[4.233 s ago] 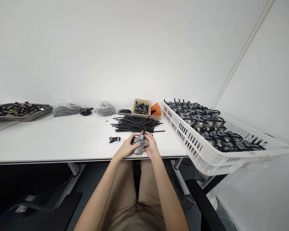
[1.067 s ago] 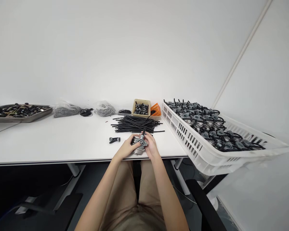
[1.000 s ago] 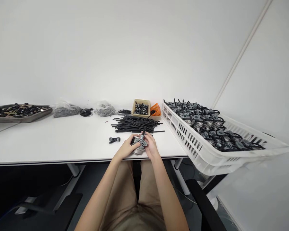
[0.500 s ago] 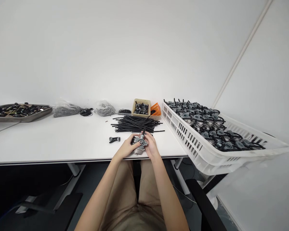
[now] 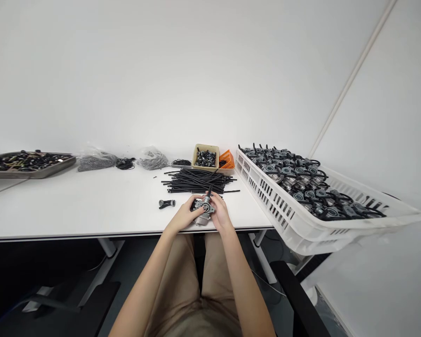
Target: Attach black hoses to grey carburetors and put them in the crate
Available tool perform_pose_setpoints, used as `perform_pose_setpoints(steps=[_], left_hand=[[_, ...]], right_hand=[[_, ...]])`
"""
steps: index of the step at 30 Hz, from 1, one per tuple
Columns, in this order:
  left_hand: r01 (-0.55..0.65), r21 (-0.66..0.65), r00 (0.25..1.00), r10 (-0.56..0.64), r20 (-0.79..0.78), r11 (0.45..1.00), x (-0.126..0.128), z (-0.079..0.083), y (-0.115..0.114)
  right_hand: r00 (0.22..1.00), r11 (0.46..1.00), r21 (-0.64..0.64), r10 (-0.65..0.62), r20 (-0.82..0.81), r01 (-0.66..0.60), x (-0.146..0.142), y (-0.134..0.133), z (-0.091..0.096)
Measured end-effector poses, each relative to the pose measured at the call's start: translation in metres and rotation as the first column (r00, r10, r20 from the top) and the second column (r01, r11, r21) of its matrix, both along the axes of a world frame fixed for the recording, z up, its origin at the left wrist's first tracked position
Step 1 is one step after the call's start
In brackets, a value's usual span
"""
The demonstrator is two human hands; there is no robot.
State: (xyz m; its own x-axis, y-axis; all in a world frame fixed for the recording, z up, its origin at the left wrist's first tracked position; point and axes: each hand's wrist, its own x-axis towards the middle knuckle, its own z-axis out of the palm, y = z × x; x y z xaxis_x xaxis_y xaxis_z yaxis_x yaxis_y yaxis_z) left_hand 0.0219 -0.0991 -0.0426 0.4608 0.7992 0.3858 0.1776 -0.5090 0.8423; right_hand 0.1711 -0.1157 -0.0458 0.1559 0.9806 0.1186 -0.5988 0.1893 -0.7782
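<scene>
A silver-grey metal carburetor (image 5: 204, 216) with a black cap on top is held between my two hands at the table's front edge. My left hand (image 5: 186, 214) grips its left side, thumb across the front near the round opening. On the right side my right hand (image 5: 220, 211) is closed around it, with fingers up by the black cap; some fingertips are hidden behind the body. Just beyond my hands lies a pile of black rubber hoses (image 5: 198, 181). Left of my left hand sit small black-and-grey fittings (image 5: 167, 204).
A white plastic crate (image 5: 284, 213) full of carburetors stands on the right, overhanging the table edge. At the back are a cream bin (image 5: 195, 164) of fittings, an orange basket (image 5: 228, 157) and clear bags (image 5: 152, 159) of small parts. A metal tray (image 5: 45, 173) is far left.
</scene>
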Motion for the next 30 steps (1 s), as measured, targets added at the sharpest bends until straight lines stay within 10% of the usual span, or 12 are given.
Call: perform_pose_setpoints(steps=[30], left_hand=[[-0.009, 0.0, 1.0, 0.009, 0.003, 1.0, 0.0005, 0.0001, -0.0004]], right_hand=[[1.0, 1.0, 0.005, -0.008, 0.021, 0.008, 0.0006, 0.0, 0.0]])
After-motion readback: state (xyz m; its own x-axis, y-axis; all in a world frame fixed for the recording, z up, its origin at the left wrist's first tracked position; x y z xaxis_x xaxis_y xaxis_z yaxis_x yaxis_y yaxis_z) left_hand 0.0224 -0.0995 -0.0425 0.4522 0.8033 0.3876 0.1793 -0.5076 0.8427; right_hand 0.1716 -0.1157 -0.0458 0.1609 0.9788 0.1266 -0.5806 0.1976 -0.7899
